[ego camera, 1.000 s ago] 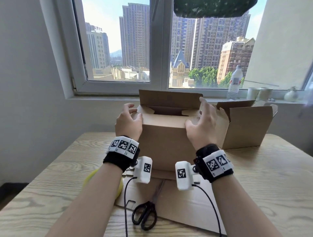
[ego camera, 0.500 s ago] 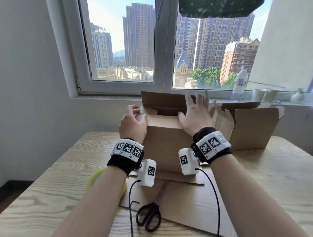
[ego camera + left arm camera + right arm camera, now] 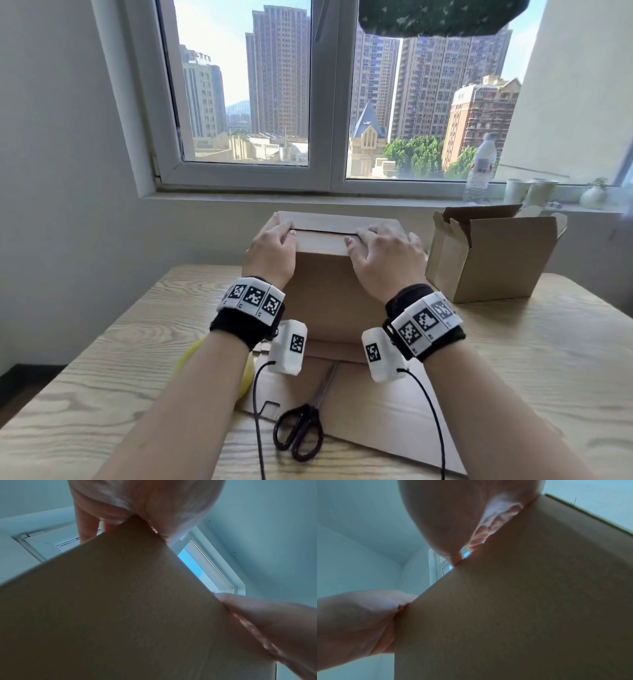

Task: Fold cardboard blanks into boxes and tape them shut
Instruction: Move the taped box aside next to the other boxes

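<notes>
Here, the top flaps of the box [image 3: 329,294], mid-counter, are pressed flat by the left hand [image 3: 272,251] and right hand [image 3: 385,260], fingers extended; the seam is best held level for taping.

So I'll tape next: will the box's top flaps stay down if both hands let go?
Probably not fully: the flaps look like stiff cardboard, untaped, pressed by the left hand and right hand. The box likely slides easily.

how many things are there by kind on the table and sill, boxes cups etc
cardboard boxes: 2 (closed box under both hands, open box)
flat cardboard blank: 1
scissors: 1
yellow tape roll: 1
water bottle: 1
cups: 2 ()
small vase: 1
total: 9
</notes>
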A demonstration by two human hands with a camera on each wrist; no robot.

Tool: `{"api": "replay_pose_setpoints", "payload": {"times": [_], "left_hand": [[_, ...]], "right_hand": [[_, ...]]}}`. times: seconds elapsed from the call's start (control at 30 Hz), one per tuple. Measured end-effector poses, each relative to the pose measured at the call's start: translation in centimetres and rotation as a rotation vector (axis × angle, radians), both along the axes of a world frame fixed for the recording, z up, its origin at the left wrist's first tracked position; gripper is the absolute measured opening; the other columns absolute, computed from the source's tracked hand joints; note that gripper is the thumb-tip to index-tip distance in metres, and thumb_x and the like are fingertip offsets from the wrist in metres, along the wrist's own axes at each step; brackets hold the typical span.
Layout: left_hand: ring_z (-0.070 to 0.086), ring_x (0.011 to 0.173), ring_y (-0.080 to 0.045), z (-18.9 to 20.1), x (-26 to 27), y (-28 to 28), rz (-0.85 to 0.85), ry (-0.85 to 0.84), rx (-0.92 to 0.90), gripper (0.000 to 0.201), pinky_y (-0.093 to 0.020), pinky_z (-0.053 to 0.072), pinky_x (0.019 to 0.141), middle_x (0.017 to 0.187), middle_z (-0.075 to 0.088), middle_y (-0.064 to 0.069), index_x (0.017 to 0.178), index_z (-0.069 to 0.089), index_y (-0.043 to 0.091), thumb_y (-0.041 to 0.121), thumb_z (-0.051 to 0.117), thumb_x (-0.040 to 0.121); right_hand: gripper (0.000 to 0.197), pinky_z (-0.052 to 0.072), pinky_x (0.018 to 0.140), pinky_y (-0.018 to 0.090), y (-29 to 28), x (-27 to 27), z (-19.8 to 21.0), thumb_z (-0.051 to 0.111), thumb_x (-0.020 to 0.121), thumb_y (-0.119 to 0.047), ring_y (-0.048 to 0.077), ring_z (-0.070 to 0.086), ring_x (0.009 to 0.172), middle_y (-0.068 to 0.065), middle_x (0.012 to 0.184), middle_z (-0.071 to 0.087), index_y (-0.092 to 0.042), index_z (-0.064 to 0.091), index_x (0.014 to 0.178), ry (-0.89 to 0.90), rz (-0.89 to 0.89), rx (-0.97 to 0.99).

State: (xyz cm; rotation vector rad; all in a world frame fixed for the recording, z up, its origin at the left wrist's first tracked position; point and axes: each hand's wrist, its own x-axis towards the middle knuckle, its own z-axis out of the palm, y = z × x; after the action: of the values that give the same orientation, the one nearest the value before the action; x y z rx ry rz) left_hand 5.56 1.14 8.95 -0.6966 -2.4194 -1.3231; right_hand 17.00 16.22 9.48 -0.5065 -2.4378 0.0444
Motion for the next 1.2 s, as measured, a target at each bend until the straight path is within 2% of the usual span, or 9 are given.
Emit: {"api": "replay_pose_setpoints", "payload": {"times": [0.1,0.33,0.5,0.57,0.63,0.67,0.77,1.0,1.2], "left_hand": [[0.029,0.145,-0.022,0.5,0.3,-0.3,0.005,-0.037,-0.065,0.037,-0.033,0.023,0.116,0.162,0.022,-0.002,0.137,0.056,0.027,0.027,0.043,0.103],[0.033,0.143,-0.023,0.2,0.9,-0.9,0.004,-0.01,-0.108,0.039,-0.035,0.024,0.115,0.16,0.028,0.0,0.139,0.053,0.032,0.03,0.039,0.103],[0.031,0.144,-0.024,0.1,1.3,-1.0,-0.005,-0.018,-0.066,0.038,-0.037,0.022,0.116,0.158,0.032,-0.007,0.138,0.054,0.033,0.028,0.039,0.103],[0.033,0.144,-0.023,-0.1,1.2,-1.2,-0.017,-0.011,-0.035,0.036,-0.037,0.024,0.117,0.155,0.038,-0.009,0.135,0.057,0.032,0.026,0.042,0.103],[0.035,0.143,-0.02,-0.2,1.0,-1.3,-0.042,-0.005,0.015,0.035,-0.036,0.026,0.117,0.152,0.042,-0.007,0.133,0.06,0.031,0.026,0.046,0.101],[0.036,0.142,-0.019,-0.2,0.9,-1.4,-0.053,0.001,0.038,0.034,-0.035,0.026,0.118,0.151,0.043,-0.006,0.132,0.06,0.031,0.026,0.048,0.101],[0.038,0.141,-0.018,0.0,0.9,-1.2,-0.096,0.042,0.107,0.034,-0.033,0.027,0.118,0.152,0.043,-0.005,0.133,0.06,0.028,0.025,0.052,0.1],[0.04,0.135,-0.003,-0.4,0.8,1.0,-0.244,0.109,0.348,0.038,-0.022,0.03,0.116,0.15,0.043,0.001,0.134,0.059,0.02,0.014,0.06,0.097],[0.045,0.135,-0.008,-4.3,0.4,4.0,-0.28,0.035,0.304,0.045,-0.031,0.033,0.117,0.149,0.046,0.002,0.132,0.062,0.02,0.006,0.068,0.089]], "right_hand": [[0.05,0.028,0.111,0.053,-0.2,0.1,-0.3,0.027,0.1,-0.054,0.021,0.051,0.125,-0.006,0.129,0.061,-0.027,0.065,0.118,-0.009,-0.036,-0.007],[0.054,0.034,0.106,0.05,-0.3,0.4,-0.9,0.027,0.098,-0.058,0.023,0.05,0.127,-0.002,0.129,0.061,-0.024,0.063,0.12,0.022,-0.05,-0.012],[0.061,0.007,0.114,0.065,-0.4,1.2,-1.4,0.028,0.095,-0.068,0.036,0.021,0.148,-0.004,0.147,0.05,-0.029,0.061,0.129,0.047,-0.136,-0.058],[0.055,0.02,0.114,0.065,-0.6,1.6,-1.7,0.038,0.095,-0.065,0.045,0.025,0.144,0.004,0.158,0.035,-0.029,0.063,0.128,0.103,-0.158,-0.164],[0.046,0.04,0.106,0.049,-0.6,1.9,-1.5,0.05,0.094,-0.056,0.045,0.045,0.131,0.01,0.163,0.021,-0.025,0.067,0.124,0.185,-0.144,-0.261],[0.043,0.043,0.101,0.043,-0.6,2.1,-1.4,0.054,0.093,-0.052,0.042,0.052,0.124,0.011,0.163,0.02,-0.023,0.068,0.122,0.212,-0.134,-0.28],[0.043,0.044,0.097,0.037,-0.3,2.5,-0.9,0.06,0.092,-0.048,0.037,0.054,0.122,0.01,0.162,0.024,-0.02,0.069,0.123,0.289,-0.109,-0.255],[0.049,0.037,0.108,0.043,2.3,2.8,-1.7,0.071,0.088,-0.045,0.031,0.037,0.141,0.004,0.164,0.017,-0.015,0.066,0.127,0.515,-0.029,-0.18],[0.048,0.047,0.103,0.045,4.8,2.8,-4.6,0.083,0.077,-0.037,0.023,0.032,0.143,0.001,0.165,0.015,-0.01,0.071,0.114,0.527,-0.029,-0.213]]}}
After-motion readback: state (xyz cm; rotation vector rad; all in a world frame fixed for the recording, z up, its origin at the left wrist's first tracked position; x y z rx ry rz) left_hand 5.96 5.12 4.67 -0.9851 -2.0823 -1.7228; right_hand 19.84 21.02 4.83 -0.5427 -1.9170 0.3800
